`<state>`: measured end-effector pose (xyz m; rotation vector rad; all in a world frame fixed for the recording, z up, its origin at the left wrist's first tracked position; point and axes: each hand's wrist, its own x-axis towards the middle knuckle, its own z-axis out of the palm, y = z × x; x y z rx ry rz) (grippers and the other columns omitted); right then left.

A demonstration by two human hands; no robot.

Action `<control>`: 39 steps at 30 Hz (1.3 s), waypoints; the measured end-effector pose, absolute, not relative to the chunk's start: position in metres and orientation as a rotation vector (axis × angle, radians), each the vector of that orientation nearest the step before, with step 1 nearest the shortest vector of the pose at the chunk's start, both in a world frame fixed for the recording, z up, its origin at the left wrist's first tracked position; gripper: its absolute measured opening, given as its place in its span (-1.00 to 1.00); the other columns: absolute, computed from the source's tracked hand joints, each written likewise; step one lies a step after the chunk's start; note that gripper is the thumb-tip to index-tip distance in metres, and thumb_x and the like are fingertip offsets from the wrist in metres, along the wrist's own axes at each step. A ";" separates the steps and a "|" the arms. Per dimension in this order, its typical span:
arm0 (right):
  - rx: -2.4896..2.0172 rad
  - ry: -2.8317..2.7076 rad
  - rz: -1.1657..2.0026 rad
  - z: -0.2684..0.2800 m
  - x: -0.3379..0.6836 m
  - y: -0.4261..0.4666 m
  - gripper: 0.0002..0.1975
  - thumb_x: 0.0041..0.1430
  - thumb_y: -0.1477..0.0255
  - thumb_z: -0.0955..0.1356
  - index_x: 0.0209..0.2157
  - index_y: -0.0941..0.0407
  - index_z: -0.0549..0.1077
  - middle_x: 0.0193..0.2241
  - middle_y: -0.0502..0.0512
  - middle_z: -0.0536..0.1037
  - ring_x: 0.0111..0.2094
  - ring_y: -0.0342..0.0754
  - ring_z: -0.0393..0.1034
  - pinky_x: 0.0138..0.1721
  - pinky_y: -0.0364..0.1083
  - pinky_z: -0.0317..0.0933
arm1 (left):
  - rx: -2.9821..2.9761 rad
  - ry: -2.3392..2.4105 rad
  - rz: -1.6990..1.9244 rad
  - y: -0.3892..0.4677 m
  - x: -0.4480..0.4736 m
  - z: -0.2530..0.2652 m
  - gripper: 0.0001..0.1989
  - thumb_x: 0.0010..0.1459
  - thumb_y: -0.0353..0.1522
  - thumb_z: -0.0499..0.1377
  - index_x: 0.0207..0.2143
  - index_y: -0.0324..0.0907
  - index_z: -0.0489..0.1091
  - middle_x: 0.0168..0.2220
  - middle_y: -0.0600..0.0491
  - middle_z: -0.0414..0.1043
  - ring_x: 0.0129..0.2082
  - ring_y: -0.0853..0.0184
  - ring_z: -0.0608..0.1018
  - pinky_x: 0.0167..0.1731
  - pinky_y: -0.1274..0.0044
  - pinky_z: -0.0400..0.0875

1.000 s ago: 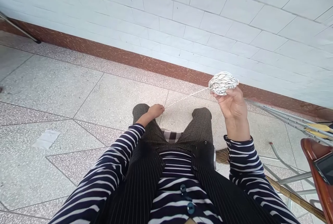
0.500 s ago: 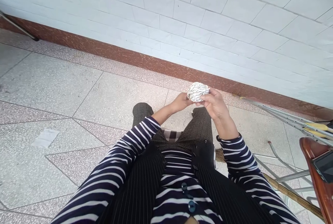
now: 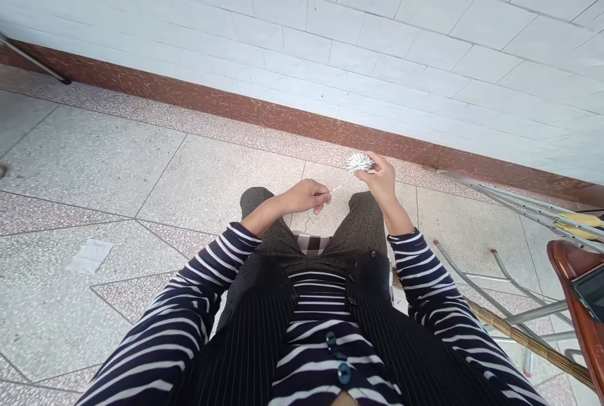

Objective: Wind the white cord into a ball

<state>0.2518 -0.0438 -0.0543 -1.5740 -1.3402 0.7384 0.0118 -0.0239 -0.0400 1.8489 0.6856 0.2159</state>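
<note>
A small ball of white cord (image 3: 359,162) with dark flecks is held above the floor between my knees. The thumb and fingers of my right hand (image 3: 381,180) grip its right side. To the left and a little lower, my left hand (image 3: 309,196) is closed in a pinch on a thin, pale cord end (image 3: 336,189). That end points up toward the ball; whether it joins the ball, I cannot make out. Some right fingers are hidden behind the ball.
A white tiled wall (image 3: 330,34) with a red-brown skirting stands ahead. At the right are metal crutches (image 3: 519,204), a wooden seat (image 3: 561,261) bearing a dark device, and a straw-coloured stick (image 3: 528,340). A white paper (image 3: 90,255) lies on the floor at left.
My left hand has moved left and down, away from the ball, with the cord end in its fingers. The ball has turned in my right hand and its surface looks different.
</note>
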 end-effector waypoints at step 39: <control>-1.164 -0.793 1.841 -0.063 0.226 -0.093 -0.57 -0.33 0.53 0.44 -0.26 0.09 0.61 -0.39 0.01 0.62 -0.40 -0.06 0.46 -0.36 -0.08 0.37 | 2.328 0.837 0.380 0.011 0.002 -0.070 -0.84 0.20 -0.35 0.15 -0.33 -0.14 0.55 -0.46 0.02 0.51 -0.34 0.27 0.52 -0.24 0.52 0.29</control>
